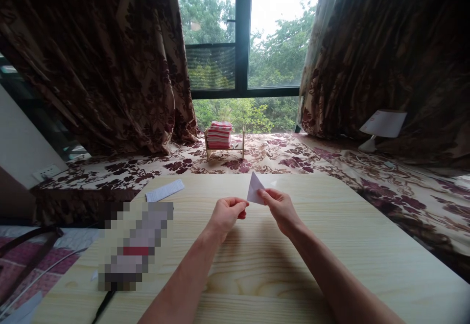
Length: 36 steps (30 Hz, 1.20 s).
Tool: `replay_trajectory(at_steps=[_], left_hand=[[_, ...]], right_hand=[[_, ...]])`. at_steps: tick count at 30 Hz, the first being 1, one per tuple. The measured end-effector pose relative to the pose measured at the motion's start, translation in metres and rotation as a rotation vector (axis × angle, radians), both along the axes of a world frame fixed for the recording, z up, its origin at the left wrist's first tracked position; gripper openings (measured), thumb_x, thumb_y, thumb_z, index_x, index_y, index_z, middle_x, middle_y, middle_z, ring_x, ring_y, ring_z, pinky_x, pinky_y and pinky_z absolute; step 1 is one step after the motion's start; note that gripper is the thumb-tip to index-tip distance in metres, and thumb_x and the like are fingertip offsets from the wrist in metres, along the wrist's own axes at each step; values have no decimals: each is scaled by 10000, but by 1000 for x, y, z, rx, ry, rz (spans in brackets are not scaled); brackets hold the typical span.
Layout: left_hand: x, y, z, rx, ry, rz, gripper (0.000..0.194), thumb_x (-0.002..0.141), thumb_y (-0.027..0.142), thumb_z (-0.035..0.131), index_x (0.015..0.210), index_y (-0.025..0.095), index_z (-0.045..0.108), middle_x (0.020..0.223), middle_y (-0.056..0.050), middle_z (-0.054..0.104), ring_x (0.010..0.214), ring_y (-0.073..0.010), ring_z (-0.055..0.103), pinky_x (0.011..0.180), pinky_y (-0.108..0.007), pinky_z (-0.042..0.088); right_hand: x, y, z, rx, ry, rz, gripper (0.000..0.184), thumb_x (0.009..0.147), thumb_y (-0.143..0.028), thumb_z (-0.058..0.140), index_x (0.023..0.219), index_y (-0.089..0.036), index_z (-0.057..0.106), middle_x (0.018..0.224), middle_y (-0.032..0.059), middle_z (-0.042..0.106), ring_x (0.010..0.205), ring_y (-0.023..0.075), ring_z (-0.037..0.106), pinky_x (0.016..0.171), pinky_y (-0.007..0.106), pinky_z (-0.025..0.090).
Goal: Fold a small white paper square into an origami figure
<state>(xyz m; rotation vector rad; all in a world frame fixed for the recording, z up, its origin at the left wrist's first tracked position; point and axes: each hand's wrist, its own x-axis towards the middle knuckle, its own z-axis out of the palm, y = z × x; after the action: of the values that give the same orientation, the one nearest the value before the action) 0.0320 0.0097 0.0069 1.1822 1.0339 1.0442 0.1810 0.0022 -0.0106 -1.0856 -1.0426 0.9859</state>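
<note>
White triangular paper (254, 192), point upward

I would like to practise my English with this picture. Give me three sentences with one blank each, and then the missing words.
1. The thumb of the ____ hand lies against the white paper.
2. Patterned curtains hang on both sides of the ____.
3. A white ____ stands at the right side of the picture, in front of a curtain.

Missing words: right; window; lamp.

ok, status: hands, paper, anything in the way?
Right hand pinching paper, raised. Left hand curled at its lower corner, contact unclear. White strip and pixelated item off left, not between hands.
</note>
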Motion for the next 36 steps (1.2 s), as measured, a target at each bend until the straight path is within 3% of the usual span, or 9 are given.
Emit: replay_trajectory(at_steps=[5, 12, 20, 24, 36], left_hand=[[0, 0, 1, 35, 14, 11, 257, 622, 373, 682, 626, 116, 673, 533, -1, 561, 533, -99, 500, 557, -233, 430], [1, -3, 2, 58, 45, -26, 202, 601, 312, 684, 538, 122, 652, 495, -3, 561, 514, -100, 479, 548, -230, 398], [-3, 4, -2, 74, 51, 60, 177, 624, 302, 629, 594, 136, 682, 514, 2, 585, 531, -111, 499, 564, -231, 399], [-5, 4, -2, 68, 57, 58, 164, 624, 276, 600, 552, 145, 666, 476, 9, 550, 527, -118, 507, 554, -232, 401], [-3, 2, -2, 90, 83, 39, 222, 648, 292, 581, 483, 144, 572, 476, 11, 527, 506, -103, 459, 530, -225, 359]], right_hand=[[-2, -1, 0, -3, -1, 32, 327, 634, -478, 698, 630, -152, 688, 584, 9, 621, 571, 130, 481, 568, 257, 356], [-7, -4, 0, -21, -5, 91, 314, 636, -460, 705, 696, -152, 713, 618, 19, 648, 601, 141, 511, 587, 261, 372], [-11, -9, 2, -43, -15, 202, 306, 646, -433, 710, 764, -151, 730, 632, 20, 660, 593, 138, 525, 578, 256, 373], [-13, -9, 4, -20, 7, 213, 308, 644, -409, 721, 843, -175, 717, 668, 13, 676, 623, 142, 555, 604, 256, 393], [-17, -9, -1, -5, -22, 241, 298, 687, -428, 694, 808, -156, 686, 692, 47, 684, 627, 176, 599, 632, 305, 462]])
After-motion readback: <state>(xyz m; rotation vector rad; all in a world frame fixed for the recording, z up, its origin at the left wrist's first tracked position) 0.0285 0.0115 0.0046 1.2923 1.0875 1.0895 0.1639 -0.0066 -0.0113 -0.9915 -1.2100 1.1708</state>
